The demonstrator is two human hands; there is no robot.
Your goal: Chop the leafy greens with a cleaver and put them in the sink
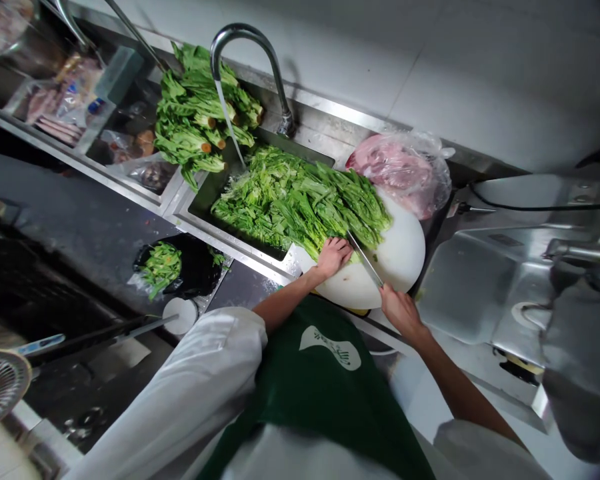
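Right grip [400,308] is clasping a knife [366,260] that is slanting away and left toward the greens [310,197]; left grip [335,257], nearer, is holding them down.

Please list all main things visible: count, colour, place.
Rectangular metal basins: several, grey, across view
Curved metal faucet: one running, silver, upper middle
Round board: one, white, right of faucet
Long leafy vegetables: many, green, on board, in basin
Leafy bunches: several, green, left of faucet
Bagged raw meat: one, pink, behind board
Plastic scrap bag: one, black, left of centre
Long metal knife: one, silver, over board
Cloth apron: one, green, bottom centre
Left hand: one, on vegetables
Right hand: one, holding knife
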